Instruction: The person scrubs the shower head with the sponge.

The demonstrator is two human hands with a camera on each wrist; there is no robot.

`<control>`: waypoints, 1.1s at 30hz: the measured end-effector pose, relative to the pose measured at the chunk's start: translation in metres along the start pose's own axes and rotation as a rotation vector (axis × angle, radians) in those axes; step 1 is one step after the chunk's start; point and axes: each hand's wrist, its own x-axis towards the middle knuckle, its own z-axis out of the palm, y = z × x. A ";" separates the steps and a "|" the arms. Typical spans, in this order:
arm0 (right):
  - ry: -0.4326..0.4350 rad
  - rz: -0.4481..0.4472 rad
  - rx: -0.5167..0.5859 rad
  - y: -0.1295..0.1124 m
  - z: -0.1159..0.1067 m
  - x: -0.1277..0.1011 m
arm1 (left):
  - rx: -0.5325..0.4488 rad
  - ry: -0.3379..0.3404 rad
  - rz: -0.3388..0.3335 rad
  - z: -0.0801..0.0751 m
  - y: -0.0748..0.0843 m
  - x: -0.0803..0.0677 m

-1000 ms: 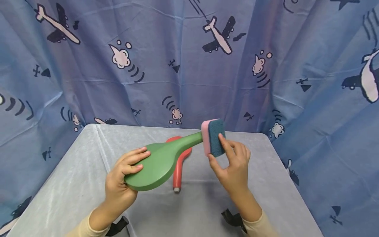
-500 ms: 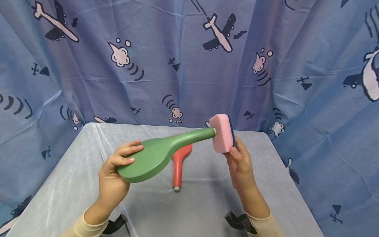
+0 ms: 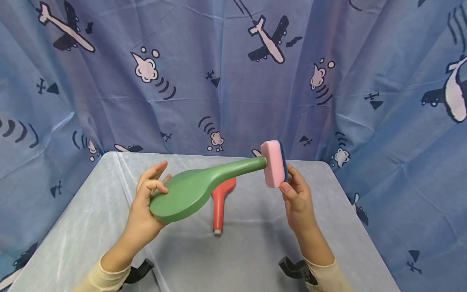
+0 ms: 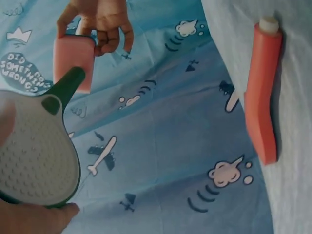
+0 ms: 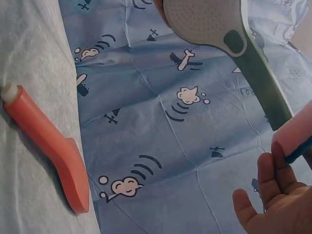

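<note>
A green shower head (image 3: pixel 186 192) is held up over the table, its round head gripped at the rim by my left hand (image 3: pixel 144 207). Its light nozzle face (image 4: pixel 39 151), dotted with small bumps, shows in the left wrist view. My right hand (image 3: pixel 300 198) pinches a sponge (image 3: pixel 273 164), pink on one side with a dark blue scouring layer on the other. The sponge's pink side is against the end of the green handle. Behind and below lies a red shower head (image 3: pixel 219 207) on the table, partly hidden by the green one.
The table (image 3: pixel 91 227) has a light grey cover. A blue curtain (image 3: pixel 197 73) printed with planes and clouds surrounds its back and sides. Black wrist mounts (image 3: pixel 293 267) sit by both sleeves.
The sponge has turned so its pink face shows and moved right, from along the handle to its end. The green shower head shifted slightly left, and some left fingers have lifted off its back.
</note>
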 end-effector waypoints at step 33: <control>-0.124 -0.161 0.101 -0.012 -0.011 0.003 | -0.418 -0.359 -0.198 -0.018 -0.015 0.005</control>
